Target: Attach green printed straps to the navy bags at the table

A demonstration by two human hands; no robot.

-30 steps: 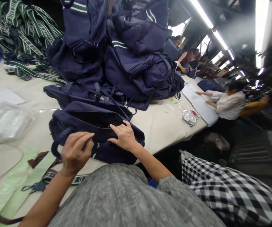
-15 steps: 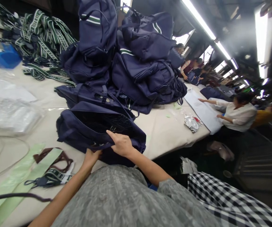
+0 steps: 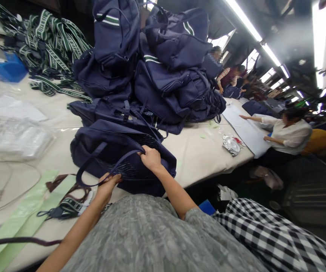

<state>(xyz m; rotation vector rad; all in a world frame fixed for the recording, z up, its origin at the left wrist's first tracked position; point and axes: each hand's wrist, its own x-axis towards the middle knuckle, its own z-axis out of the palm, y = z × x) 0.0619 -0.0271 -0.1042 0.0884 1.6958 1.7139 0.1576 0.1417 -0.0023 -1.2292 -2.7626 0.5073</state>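
Observation:
A navy bag (image 3: 95, 139) lies on the table in front of me, its striped lining showing through the opening. My right hand (image 3: 151, 156) is closed on the bag's upper edge, with a navy strap at its fingertips. At the bag's near edge, my left hand (image 3: 108, 185) pinches the fabric, and its fingertips are partly hidden. The strap loops between both hands and out to the left. Just behind this bag lies another flat navy bag (image 3: 92, 111).
Stuffed navy bags (image 3: 163, 75) are piled behind. Green and white straps (image 3: 49, 37), a blue bin (image 3: 7, 68), plastic packets (image 3: 18, 132) and pale green strips (image 3: 24, 211) lie left. At right, a person (image 3: 290, 132) leans over white sheets (image 3: 243, 128).
My right hand has moved up and right, from the opening to the bag's edge. The strap now stands out in a loop, and the near side of the bag has shifted.

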